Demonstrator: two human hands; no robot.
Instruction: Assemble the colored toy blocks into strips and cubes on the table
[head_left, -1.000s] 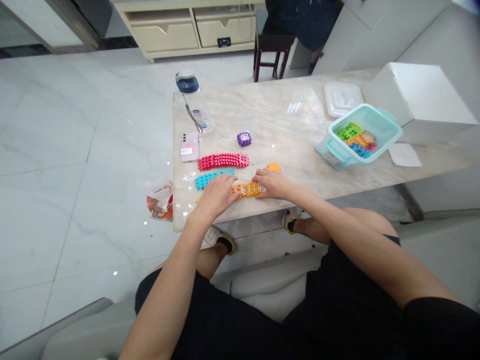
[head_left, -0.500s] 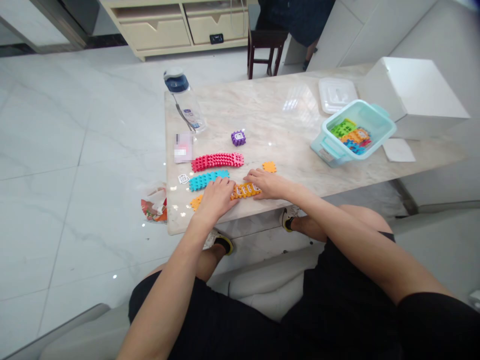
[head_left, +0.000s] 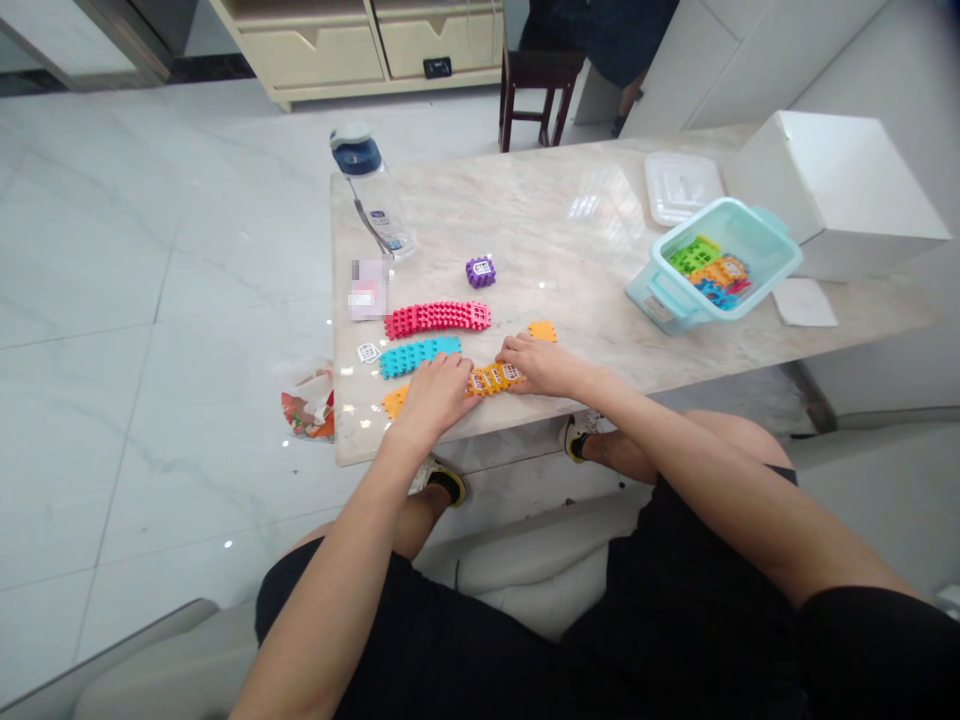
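Note:
A row of orange waffle blocks (head_left: 491, 378) lies near the front edge of the marble table (head_left: 562, 220). My left hand (head_left: 435, 392) lies over its left part with the fingers pressed down on it. My right hand (head_left: 538, 364) grips its right end with curled fingers. Behind this row lie a teal row of blocks (head_left: 417, 356) and a pink row (head_left: 439, 317). A single orange block (head_left: 541, 331) sits just beyond my right hand. A purple cube (head_left: 480, 271) stands farther back.
A teal bin (head_left: 765, 262) with mixed blocks stands at the right, its clear lid (head_left: 681, 186) and a white box (head_left: 832, 190) behind it. A water bottle (head_left: 371, 195) and a phone (head_left: 367, 288) sit at the left. A plastic bag (head_left: 306, 400) lies on the floor.
The view has shifted slightly. My hands stay on the orange row, and more of its left end shows beside my left hand.

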